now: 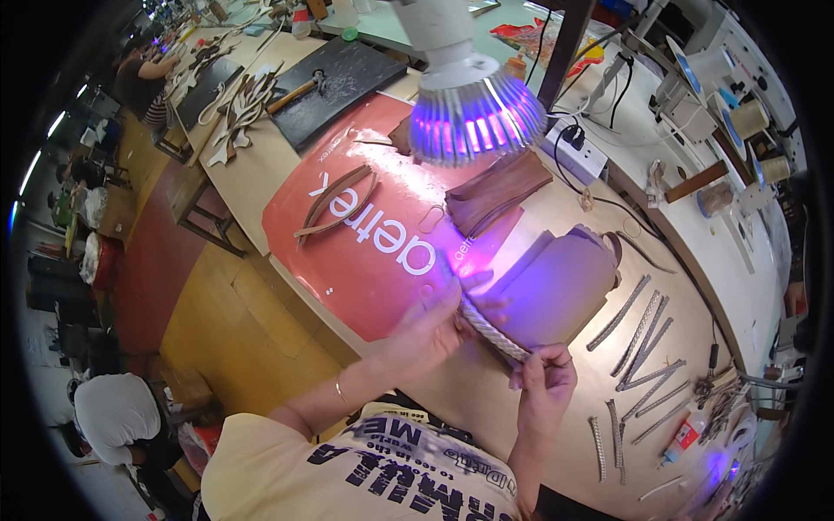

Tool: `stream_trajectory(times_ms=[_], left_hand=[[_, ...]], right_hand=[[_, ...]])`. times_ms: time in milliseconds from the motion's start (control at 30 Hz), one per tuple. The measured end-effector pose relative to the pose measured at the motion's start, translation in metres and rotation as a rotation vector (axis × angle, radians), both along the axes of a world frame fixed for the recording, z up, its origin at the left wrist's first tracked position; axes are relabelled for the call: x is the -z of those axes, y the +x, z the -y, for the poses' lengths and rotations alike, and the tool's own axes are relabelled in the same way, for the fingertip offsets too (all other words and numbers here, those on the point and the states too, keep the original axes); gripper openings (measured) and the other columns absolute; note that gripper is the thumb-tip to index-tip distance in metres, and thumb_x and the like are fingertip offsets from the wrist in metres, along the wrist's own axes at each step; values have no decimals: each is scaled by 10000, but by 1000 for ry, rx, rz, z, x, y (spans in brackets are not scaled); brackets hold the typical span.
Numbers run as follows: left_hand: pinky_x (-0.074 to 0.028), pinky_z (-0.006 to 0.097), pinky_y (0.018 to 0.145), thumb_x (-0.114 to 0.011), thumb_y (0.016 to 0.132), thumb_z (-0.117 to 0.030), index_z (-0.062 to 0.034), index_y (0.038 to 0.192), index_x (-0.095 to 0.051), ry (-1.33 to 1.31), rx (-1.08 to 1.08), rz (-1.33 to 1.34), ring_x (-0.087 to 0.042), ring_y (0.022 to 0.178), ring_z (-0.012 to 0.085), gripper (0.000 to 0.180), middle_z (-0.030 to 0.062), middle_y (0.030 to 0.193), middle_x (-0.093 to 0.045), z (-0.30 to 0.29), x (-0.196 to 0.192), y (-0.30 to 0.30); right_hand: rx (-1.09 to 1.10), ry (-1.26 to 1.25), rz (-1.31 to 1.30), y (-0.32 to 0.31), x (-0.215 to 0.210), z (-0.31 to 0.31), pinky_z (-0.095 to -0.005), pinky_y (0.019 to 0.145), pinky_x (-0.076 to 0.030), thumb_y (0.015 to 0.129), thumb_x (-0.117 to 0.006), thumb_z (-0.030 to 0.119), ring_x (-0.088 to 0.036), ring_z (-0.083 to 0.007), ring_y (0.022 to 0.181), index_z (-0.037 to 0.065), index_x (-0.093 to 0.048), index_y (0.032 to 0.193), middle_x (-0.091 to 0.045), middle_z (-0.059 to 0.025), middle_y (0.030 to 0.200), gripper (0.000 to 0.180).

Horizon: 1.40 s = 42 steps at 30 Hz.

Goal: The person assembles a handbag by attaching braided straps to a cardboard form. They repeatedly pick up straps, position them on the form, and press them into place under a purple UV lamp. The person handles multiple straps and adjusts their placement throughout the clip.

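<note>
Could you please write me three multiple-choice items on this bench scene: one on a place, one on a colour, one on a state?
1. Where do the loose braided strips lie?
A. To the person's right on the bench
B. On the red mat
C. On the floor

2. What colour is the lamp's light?
A. Green
B. Violet-blue
C. Orange

3. How is the braided strip in hand held?
A. Left hand alone
B. Lying untouched
C. By both hands, one at each end

Answers:
1. A, they lie spread on the bench beyond the right hand, off the red mat.
2. B, the lamp glows violet-blue over the work.
3. C, the left hand pinches the upper end of the braided strip and the right hand the lower end.
</note>
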<state>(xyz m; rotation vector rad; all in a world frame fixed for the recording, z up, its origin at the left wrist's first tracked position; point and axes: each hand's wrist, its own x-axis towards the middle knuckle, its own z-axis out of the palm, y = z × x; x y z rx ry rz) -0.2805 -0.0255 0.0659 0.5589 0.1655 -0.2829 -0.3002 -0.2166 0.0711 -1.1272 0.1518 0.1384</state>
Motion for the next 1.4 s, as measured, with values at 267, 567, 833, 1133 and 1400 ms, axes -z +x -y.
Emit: stream_trajectory(times_ms=[267, 567, 833, 1133, 1400], left_hand=[[-543, 319, 873, -509, 1014, -168, 42, 1315, -484, 629, -87, 232, -681, 961, 186, 368, 128, 1033, -688, -46, -12, 45], [-537, 276, 802, -589, 976, -163, -4, 1326, -491, 538, 303, 357, -671, 889, 137, 396, 97, 997, -680, -30, -55, 50], [-519, 250, 587, -660, 930, -198, -13, 1356, -465, 695, 434, 251, -629, 692, 104, 503, 35, 813, -626, -81, -30, 56], [-515, 271, 648, -746, 815, -123, 10, 1116, -614, 1838, 20, 132, -625, 732, 127, 354, 59, 774, -612, -154, 66, 56], [-514, 389, 747, -700, 830, -98, -9, 1101, -644, 2218, -366, 341, -647, 835, 306, 291, 159, 930, -656, -179, 78, 74]], right_hand=[[-55, -279, -25, 5, -17, -10, -210, 577, -468, 913, -657, 66, -572, -89, 643, -23, -574, 1043, -638, -77, 809, 178], [45, -431, 113, 15, -30, 21, -222, 673, -470, 935, -633, 86, -574, -99, 731, -24, -587, 1060, -647, -71, 866, 172], [-11, -459, 112, 15, -34, 29, -232, 737, -469, 909, -643, 23, -593, -102, 788, -25, -591, 1063, -651, -68, 904, 170], [31, -604, 46, 14, -12, 56, -210, 655, -426, 956, -623, 185, -562, -73, 721, 13, -613, 1062, -637, -41, 852, 203], [35, -611, 7, 15, -15, 64, -256, 712, -492, 945, -615, 104, -619, -120, 834, -29, -605, 1052, -625, -56, 897, 171]])
